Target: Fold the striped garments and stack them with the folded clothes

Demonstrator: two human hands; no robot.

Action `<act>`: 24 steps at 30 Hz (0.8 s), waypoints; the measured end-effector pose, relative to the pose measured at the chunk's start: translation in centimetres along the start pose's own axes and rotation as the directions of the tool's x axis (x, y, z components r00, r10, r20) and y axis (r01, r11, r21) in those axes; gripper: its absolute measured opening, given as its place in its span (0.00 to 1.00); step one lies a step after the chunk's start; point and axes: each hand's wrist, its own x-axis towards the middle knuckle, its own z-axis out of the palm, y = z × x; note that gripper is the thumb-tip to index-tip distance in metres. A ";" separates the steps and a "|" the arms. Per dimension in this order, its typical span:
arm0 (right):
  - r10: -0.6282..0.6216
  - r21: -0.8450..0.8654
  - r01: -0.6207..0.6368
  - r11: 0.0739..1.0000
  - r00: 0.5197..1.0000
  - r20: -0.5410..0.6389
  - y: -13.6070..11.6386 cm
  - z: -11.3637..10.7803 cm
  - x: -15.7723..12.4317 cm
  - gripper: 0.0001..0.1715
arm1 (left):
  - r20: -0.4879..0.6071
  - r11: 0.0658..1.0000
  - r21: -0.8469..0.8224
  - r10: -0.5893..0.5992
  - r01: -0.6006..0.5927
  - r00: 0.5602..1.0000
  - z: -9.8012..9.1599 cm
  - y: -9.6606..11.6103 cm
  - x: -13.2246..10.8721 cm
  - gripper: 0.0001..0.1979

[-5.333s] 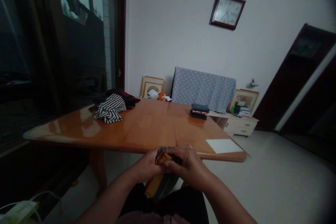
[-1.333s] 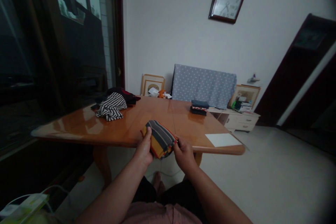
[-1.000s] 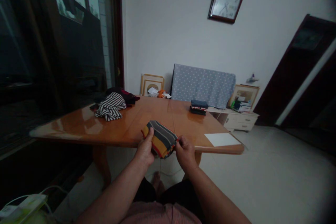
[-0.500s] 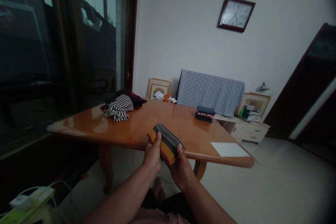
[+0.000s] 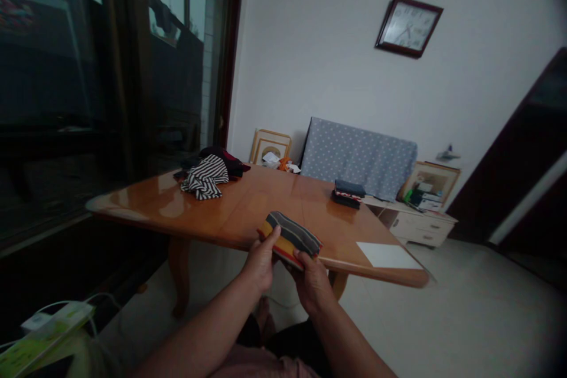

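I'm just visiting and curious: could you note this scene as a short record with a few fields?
Left hand: holds the folded striped cloth, thumb on top
Right hand: holds the same cloth from the other side
On the wooden table: a black-and-white striped garment, a folded dark stack, a white sheet
On the wall: a dark-framed clock
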 end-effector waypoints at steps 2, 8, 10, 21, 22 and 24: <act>-0.004 -0.012 0.004 1.000 0.999 -0.040 -0.7 -0.6 0.4 0.23 | 0.076 0.997 -0.002 -0.074 0.075 0.994 -0.3 0.2 -0.1 0.21; 0.123 0.114 -0.133 0.984 0.988 0.091 -3.2 -1.2 0.4 0.22 | 0.080 0.998 -0.020 -0.063 0.065 0.995 0.0 0.8 -0.1 0.16; 0.154 0.179 -0.181 0.967 0.976 0.154 -3.3 -1.6 0.3 0.24 | 0.087 0.997 -0.049 -0.047 0.051 0.995 0.4 1.1 -0.1 0.15; -0.029 -0.063 0.057 0.996 0.927 0.373 -0.9 1.7 -2.6 0.32 | 0.089 0.992 -0.124 0.003 0.008 0.996 1.5 0.8 -1.0 0.19; -0.052 -0.033 0.068 0.997 0.935 0.350 -1.1 2.1 -2.7 0.31 | 0.082 0.994 -0.107 0.027 -0.018 0.996 1.5 0.5 -1.1 0.20; -0.079 0.032 0.073 0.997 0.959 0.271 -1.2 2.6 -2.4 0.31 | 0.071 0.996 -0.064 0.067 -0.063 0.995 1.4 0.0 -1.3 0.22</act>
